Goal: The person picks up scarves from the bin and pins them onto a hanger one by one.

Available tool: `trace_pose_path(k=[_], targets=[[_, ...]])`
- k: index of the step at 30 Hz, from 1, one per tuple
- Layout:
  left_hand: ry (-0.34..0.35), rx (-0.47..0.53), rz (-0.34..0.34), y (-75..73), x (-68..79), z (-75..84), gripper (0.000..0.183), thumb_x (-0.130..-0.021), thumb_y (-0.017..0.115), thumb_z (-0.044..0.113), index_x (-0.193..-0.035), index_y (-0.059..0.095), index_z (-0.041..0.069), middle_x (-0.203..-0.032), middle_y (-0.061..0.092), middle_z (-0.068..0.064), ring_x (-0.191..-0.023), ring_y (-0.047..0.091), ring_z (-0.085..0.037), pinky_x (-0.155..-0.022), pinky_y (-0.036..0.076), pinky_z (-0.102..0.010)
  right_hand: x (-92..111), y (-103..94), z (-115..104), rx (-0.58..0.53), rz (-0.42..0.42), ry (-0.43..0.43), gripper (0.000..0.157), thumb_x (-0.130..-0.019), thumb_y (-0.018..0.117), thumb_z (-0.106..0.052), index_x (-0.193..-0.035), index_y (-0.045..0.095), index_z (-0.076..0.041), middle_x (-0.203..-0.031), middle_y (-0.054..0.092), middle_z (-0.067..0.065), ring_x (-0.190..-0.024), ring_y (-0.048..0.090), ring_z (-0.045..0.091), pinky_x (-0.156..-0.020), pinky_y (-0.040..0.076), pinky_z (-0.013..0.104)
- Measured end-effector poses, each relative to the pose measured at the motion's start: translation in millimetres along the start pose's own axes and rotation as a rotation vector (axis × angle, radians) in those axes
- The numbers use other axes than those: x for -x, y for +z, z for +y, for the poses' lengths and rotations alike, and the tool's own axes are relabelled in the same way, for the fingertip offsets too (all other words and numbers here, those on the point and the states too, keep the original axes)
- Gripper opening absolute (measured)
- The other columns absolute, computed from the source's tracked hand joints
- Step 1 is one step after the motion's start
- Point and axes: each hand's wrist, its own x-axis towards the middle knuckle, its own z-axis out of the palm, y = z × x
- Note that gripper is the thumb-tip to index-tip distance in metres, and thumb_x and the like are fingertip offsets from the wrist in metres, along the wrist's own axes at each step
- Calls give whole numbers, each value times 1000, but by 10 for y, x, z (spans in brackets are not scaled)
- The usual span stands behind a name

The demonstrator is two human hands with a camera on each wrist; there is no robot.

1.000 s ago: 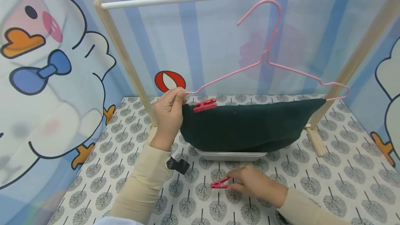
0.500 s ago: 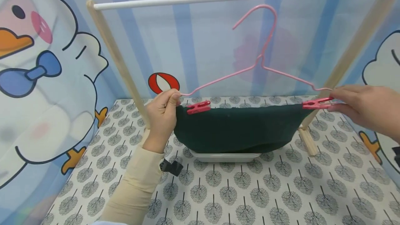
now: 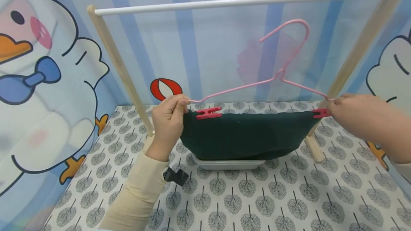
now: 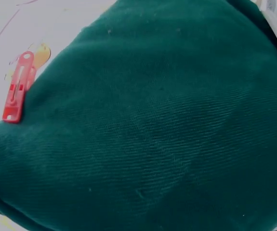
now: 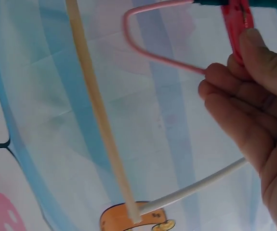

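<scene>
A dark green cloth [image 3: 250,134] hangs along the bottom bar of a pink hanger [image 3: 282,73]. My left hand [image 3: 168,117] grips the hanger's left end together with the cloth's corner. Just right of it, a red clothespin [image 3: 208,116] is clipped on the cloth's top edge; it also shows in the left wrist view. At the right end, my right hand [image 3: 369,120] pinches a second clothespin [image 3: 321,113], which sits over the cloth's corner and the bar. In the right wrist view my thumb lies on this clothespin [image 5: 235,29], fingers curled behind it.
Behind the hanger stands a wooden rack with a white rail [image 3: 244,2] and a right post [image 3: 359,45]. A white tray [image 3: 228,165] is partly hidden under the cloth. The tabletop [image 3: 205,220] has a tree print; a cartoon backdrop [image 3: 218,52] surrounds it.
My right hand has lifted the second clothespin from low over the table to the cloth's right corner and moved in over it. The hanger's hook has tipped right and lower. My left hand keeps its grip.
</scene>
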Motion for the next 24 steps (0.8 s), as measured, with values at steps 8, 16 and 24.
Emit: trace_pose_path(k=[8, 16, 24], targets=[[-34, 119, -33, -5, -6, 69, 38, -88, 54, 29, -78, 63, -7, -58, 50, -12, -57, 43, -12, -52, 35, -21, -37, 22, -99, -125, 118, -50, 14, -70, 67, 12, -82, 59, 8, -71, 57, 14, -64, 55, 24, -49, 51, 35], [-81, 128, -41, 14, 14, 55, 32, -89, 56, 22, -76, 63, -7, -57, 49, -12, -53, 39, -12, -51, 32, -21, -35, 101, -71, -114, 220, -36, 12, -74, 65, 11, -83, 58, 9, -79, 58, 19, -72, 56, 30, -55, 52, 41], [-64, 163, -85, 4, 2, 61, 43, -90, 52, 32, -75, 62, -8, -57, 49, -11, -54, 41, -11, -51, 33, -21, -54, 99, -162, -67, 321, -73, 11, -69, 66, 14, -74, 58, 9, -64, 54, 15, -59, 51, 26, -46, 49, 38]])
